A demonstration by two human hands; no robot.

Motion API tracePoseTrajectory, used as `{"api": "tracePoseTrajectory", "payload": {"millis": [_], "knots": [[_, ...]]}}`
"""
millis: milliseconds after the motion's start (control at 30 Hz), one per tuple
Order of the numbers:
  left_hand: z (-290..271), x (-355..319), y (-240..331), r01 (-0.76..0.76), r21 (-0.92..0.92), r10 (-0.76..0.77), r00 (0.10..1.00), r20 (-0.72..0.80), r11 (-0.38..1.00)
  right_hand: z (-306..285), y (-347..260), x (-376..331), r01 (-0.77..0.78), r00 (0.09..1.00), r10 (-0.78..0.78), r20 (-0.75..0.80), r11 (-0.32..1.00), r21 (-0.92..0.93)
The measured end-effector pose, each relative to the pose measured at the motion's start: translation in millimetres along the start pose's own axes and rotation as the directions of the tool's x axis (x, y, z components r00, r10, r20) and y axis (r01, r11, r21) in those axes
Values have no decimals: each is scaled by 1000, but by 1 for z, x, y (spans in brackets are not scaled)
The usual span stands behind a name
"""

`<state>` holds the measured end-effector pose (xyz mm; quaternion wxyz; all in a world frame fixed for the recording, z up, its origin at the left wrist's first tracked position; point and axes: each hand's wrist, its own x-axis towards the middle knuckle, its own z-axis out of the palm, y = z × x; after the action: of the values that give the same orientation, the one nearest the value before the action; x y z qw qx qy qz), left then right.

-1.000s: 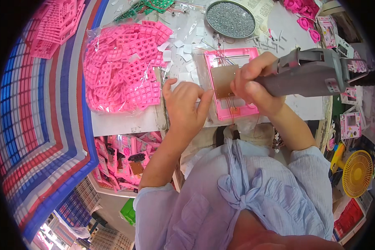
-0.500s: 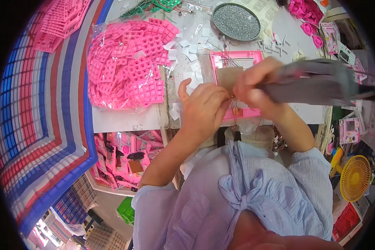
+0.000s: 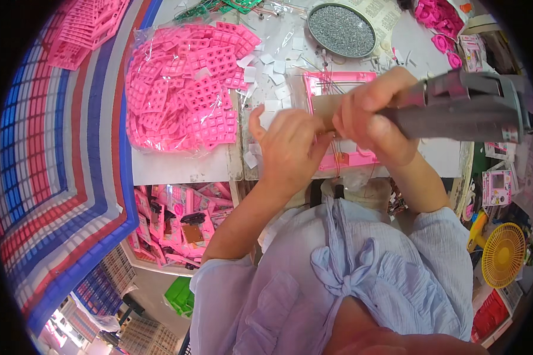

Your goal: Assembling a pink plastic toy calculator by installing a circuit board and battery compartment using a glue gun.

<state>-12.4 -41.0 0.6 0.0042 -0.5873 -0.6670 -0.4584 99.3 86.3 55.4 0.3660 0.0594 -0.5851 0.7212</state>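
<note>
My right hand (image 3: 376,115) is wrapped round a dark grey electric screwdriver (image 3: 465,109), held nearly level over the work; its tip is hidden by my fingers. Beneath both hands lies a pink plastic casing (image 3: 340,77) with a brown board (image 3: 322,106) and thin wires (image 3: 337,155) in it. My left hand (image 3: 291,145) bends over the casing's left side, its fingertips closed together close to the right hand. One finger sticks out to the left. Whatever those fingertips pinch is hidden.
A clear bag of pink keypad pieces (image 3: 183,89) lies at left, with white paper squares (image 3: 276,78) beside it. A round dish of small screws (image 3: 340,28) stands at the back. Below the tabletop is a bin of pink casings (image 3: 180,228); a yellow fan (image 3: 503,254) is at right.
The screwdriver's rear has swung slightly and it is less blurred now. Both hands stay over the casing, with small shifts; the whole view has moved a little.
</note>
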Motion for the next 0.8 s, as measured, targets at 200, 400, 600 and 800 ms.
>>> {"api": "tracePoseTrajectory", "payload": {"millis": [200,400,600,800], "knots": [[-16,-23,16,39,-7,-36,964,262,999,-15,26,7,-70,992,63,-112,996,-59],[-17,-77,23,298,-158,-196,863,465,941,-17,37,7,-111,991,93,-99,975,-193],[4,-84,30,661,-276,-370,663,651,698,-14,38,8,-76,996,39,-81,845,-529],[-45,-49,29,574,-225,-316,689,652,787,-13,31,9,-242,966,200,-163,919,-311]]}}
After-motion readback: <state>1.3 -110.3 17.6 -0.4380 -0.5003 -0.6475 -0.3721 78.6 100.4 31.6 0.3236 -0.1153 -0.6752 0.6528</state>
